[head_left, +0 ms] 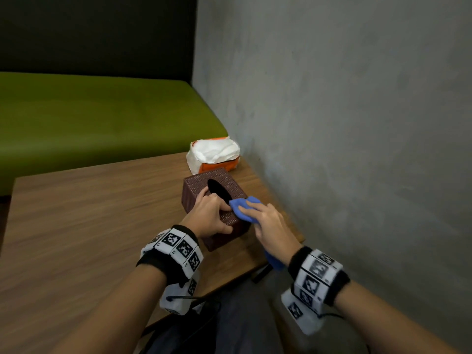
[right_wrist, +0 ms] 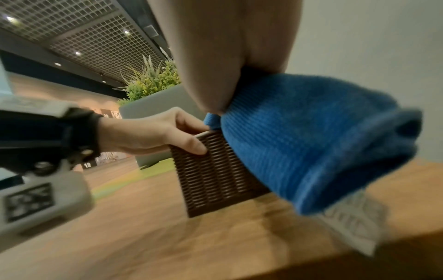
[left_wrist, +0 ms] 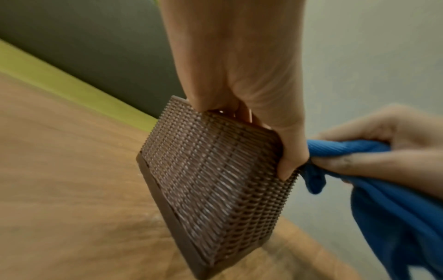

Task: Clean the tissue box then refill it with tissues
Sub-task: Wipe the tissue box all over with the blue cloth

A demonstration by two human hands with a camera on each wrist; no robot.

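A brown woven tissue box [head_left: 196,186] with an oval top slot stands on the wooden table [head_left: 89,213] near the wall. My left hand [head_left: 212,218] grips its near top edge, thumb on the side, as the left wrist view shows on the box [left_wrist: 215,180]. My right hand [head_left: 268,226] holds a blue cloth [head_left: 242,208] bunched against the box's top right part. The cloth [right_wrist: 311,142] hangs over the box [right_wrist: 215,174] in the right wrist view. A white tissue pack [head_left: 214,154] in an orange wrapper lies behind the box.
A grey wall [head_left: 344,123] runs close along the table's right side. A green bench seat [head_left: 89,118] lies beyond the table's far edge. The table's right edge [head_left: 281,254] is just under my right hand. A potted plant [right_wrist: 153,81] shows far off.
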